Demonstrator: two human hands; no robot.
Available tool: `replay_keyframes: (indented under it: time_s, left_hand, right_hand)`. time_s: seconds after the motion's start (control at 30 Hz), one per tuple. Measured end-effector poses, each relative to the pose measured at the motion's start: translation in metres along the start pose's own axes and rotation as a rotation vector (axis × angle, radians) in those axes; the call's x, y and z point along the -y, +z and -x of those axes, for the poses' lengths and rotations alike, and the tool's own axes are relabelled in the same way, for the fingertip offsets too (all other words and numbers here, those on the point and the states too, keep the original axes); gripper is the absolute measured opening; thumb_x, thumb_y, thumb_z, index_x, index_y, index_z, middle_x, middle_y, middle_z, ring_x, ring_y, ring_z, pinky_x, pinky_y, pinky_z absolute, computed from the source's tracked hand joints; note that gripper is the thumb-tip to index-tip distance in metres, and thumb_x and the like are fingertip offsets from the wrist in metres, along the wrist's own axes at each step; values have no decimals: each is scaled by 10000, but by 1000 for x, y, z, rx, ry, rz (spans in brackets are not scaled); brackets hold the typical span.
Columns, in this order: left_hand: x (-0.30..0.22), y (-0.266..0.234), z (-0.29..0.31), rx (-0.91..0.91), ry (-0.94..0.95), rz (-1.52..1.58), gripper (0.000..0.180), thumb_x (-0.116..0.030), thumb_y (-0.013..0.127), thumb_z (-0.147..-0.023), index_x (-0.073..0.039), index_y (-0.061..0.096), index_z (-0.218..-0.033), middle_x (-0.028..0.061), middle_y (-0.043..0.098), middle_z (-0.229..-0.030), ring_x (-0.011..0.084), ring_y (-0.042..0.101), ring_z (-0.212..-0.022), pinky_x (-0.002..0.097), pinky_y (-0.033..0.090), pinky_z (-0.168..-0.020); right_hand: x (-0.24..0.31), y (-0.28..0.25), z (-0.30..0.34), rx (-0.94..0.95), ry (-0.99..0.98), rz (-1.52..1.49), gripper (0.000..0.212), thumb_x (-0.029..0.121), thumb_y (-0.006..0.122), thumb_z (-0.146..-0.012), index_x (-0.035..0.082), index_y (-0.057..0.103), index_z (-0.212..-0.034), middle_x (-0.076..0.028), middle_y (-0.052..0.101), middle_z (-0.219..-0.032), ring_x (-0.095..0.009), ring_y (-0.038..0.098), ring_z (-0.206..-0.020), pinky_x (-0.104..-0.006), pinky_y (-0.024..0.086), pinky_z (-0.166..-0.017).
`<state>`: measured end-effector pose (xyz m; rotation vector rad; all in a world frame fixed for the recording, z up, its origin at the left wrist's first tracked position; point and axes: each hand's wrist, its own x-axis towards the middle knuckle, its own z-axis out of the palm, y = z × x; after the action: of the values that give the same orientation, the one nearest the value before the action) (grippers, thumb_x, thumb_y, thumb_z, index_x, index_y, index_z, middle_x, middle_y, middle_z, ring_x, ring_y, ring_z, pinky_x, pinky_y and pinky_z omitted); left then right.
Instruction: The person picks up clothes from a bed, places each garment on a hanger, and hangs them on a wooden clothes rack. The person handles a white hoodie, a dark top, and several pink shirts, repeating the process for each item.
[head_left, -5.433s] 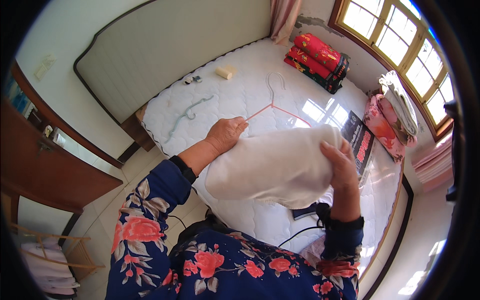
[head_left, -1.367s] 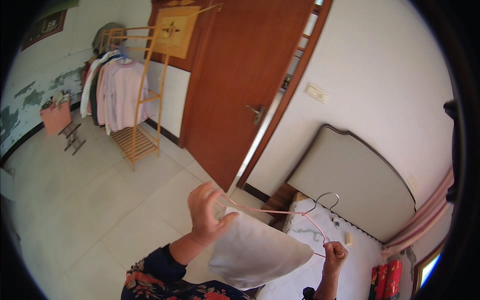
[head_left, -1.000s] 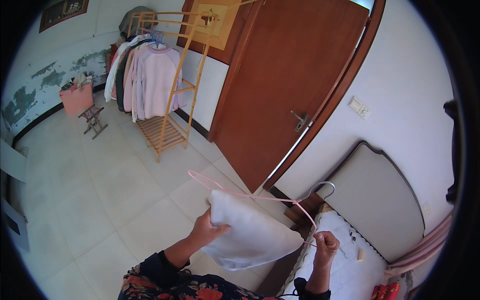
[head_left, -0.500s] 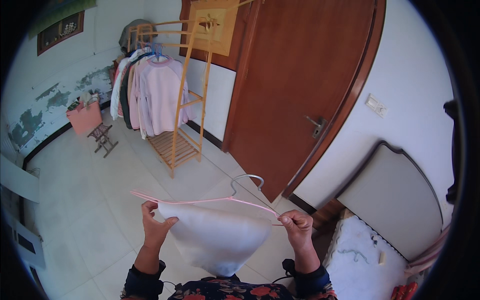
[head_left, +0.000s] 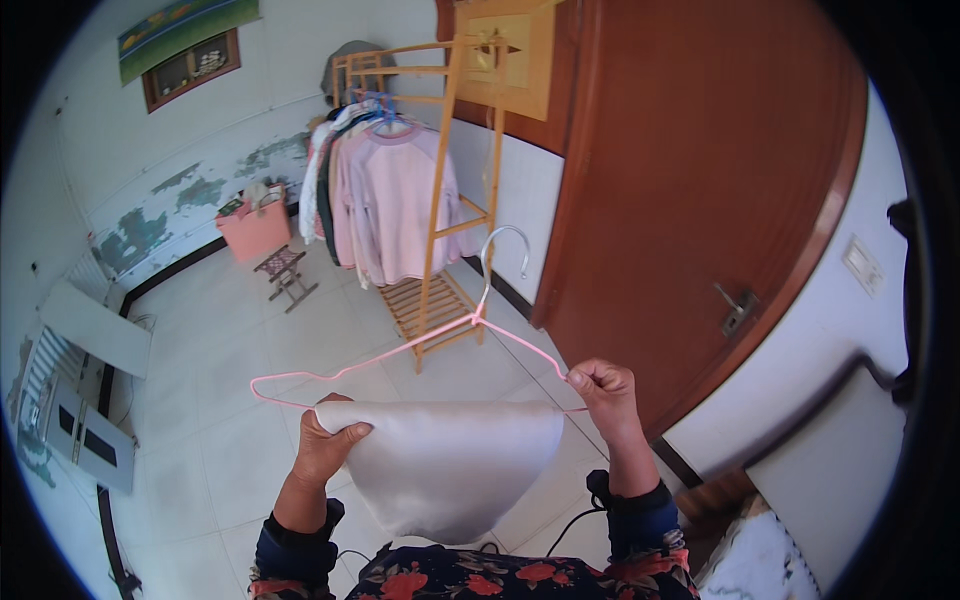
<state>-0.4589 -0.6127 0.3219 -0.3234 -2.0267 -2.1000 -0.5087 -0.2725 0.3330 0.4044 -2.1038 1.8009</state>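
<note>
A pink clothes hanger (head_left: 410, 343) with a silvery hook is held up in front of me. Over its lower bar hangs a smooth off-white cloth (head_left: 455, 455), folded across it; what kind of garment it is, I cannot tell. My left hand (head_left: 330, 445) grips the cloth's left edge at the bar, thumb in front and the other fingers mostly hidden behind. At the hanger's right end, my right hand (head_left: 605, 390) is closed, pinching the pink frame between thumb and fingers.
Ahead stands a wooden clothes rack (head_left: 435, 250) carrying several garments, a pink sweatshirt (head_left: 398, 205) foremost. A folding stool (head_left: 285, 275) and pink bin (head_left: 255, 232) are to its left. A brown door (head_left: 690, 200) is on the right, with a padded headboard (head_left: 840, 470) nearer me.
The hanger has tilted up, so its hook and sloping shoulders now stand above the cloth. Both hands keep their hold. My view has turned left, shifting the room to the right.
</note>
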Motion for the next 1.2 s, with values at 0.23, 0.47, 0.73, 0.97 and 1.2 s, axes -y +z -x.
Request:
replay_keyframes:
  time_s: [0.23,0.47,0.73,0.97,1.2]
  left_hand:
    - [-5,-43,-24,-29,-76,19,344,-109,675,-714,-33,548,-1024,22,589,-809,89,533,-747,231,442,-668]
    - [5,-129,-78,-114,-171,-65,505,-394,699,-658,-29,587,-988,45,594,-838,130,543,-772,268,445,-708]
    - [29,-201,-154,72,-95,-8,209,-122,607,-783,-7,585,-955,64,577,-905,131,523,-853,264,422,-764]
    - [59,-225,-240,-72,82,-83,178,-79,605,-776,-1,583,-935,62,586,-880,126,527,-824,246,423,-737]
    - [70,-238,-382,56,167,-286,179,-68,627,-759,-2,590,-921,58,608,-837,104,545,-746,233,445,-674]
  right_hand:
    - [-35,76,-100,198,-105,-127,136,111,632,-768,-1,580,-710,42,487,-595,-24,392,-555,-172,321,-473]
    - [-53,191,-186,244,-175,-157,120,80,614,-777,-20,571,-726,35,505,-632,-28,424,-586,-166,364,-523]
    - [-90,271,-268,265,-100,-105,126,99,618,-776,-15,576,-743,17,526,-642,-38,457,-590,-173,387,-527]
    - [-143,325,-352,188,-146,-200,105,108,623,-773,10,586,-777,30,527,-677,-38,463,-623,-182,391,-572]
    - [-220,367,-454,-185,-282,-56,162,57,630,-718,3,560,-854,-114,541,-899,-205,516,-856,-296,395,-798]
